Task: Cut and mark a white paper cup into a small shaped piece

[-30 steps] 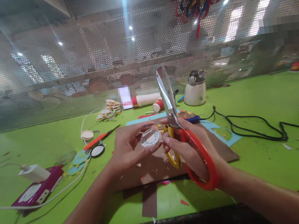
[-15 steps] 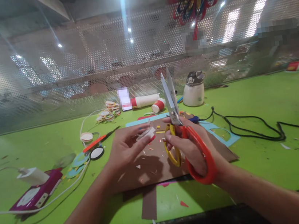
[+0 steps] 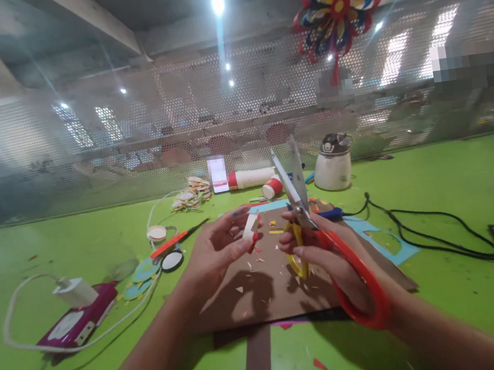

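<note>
Between the fingers and thumb of my left hand (image 3: pixel 221 246) is a small white piece with red ends (image 3: pixel 251 227), perhaps paper or card. My right hand (image 3: pixel 324 254) grips a large pair of scissors (image 3: pixel 294 194), one handle loop red and the other yellow. Their blades point up and away from me, slightly apart, with nothing between them. The scissors stand to the right of the white piece, not touching it. Beneath both hands lies a brown board (image 3: pixel 261 295) strewn with small white, red and yellow scraps.
To the left are a purple power strip (image 3: pixel 103 301) with a white plug, an orange-handled craft knife (image 3: pixel 170 243) and light-blue discs (image 3: pixel 143 277). A phone (image 3: pixel 218 175), red-and-white cups (image 3: pixel 253 178) and a white jug (image 3: pixel 333 170) stand behind. A black cable (image 3: pixel 435 233) runs right.
The view has tilted up and shifted left. My left hand has turned the white piece more upright. The scissors have leaned over, and their handles have spread slightly.
</note>
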The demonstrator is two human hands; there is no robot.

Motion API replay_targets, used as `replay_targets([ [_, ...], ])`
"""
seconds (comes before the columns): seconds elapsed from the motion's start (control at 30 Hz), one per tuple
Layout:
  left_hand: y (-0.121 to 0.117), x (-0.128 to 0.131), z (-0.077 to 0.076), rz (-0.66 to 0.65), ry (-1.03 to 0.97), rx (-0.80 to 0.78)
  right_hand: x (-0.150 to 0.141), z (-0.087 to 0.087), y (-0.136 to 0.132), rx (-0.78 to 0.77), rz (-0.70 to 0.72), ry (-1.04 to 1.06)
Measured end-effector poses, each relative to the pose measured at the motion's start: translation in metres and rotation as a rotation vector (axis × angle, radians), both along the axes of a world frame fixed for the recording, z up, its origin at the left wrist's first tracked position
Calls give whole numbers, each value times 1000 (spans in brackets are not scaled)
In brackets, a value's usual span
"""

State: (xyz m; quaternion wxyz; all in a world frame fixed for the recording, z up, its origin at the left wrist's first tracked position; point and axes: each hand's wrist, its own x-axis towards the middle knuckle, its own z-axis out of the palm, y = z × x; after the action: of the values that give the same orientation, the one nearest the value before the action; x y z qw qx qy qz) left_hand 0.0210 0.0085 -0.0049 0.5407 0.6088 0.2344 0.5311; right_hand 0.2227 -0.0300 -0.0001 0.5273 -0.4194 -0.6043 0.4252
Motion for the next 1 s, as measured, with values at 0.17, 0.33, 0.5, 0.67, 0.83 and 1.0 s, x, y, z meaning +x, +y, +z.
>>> replay_targets([
  [0.17, 1, -3, 2, 89, -43, 42, -1, -3, -3, -84, 33, -35],
  [0.33, 1, -4, 2, 173, -60, 116, -4, -8, -6, -75, 33, -115],
  [0.5, 2, 0, 1, 282, -66, 227, -1, -12, 2, 152, -16, -380],
  [0.67, 6, -1, 0, 440, 8, 313, -1, -20, 3, 346, -89, -571],
  [0.83, 14, -8, 2, 546, -17, 329, 0, -28, -4, 386, -45, -719],
  [1.0, 19, -13, 2, 514, -64, 313, 5, -39, -3, 415, -100, -899],
])
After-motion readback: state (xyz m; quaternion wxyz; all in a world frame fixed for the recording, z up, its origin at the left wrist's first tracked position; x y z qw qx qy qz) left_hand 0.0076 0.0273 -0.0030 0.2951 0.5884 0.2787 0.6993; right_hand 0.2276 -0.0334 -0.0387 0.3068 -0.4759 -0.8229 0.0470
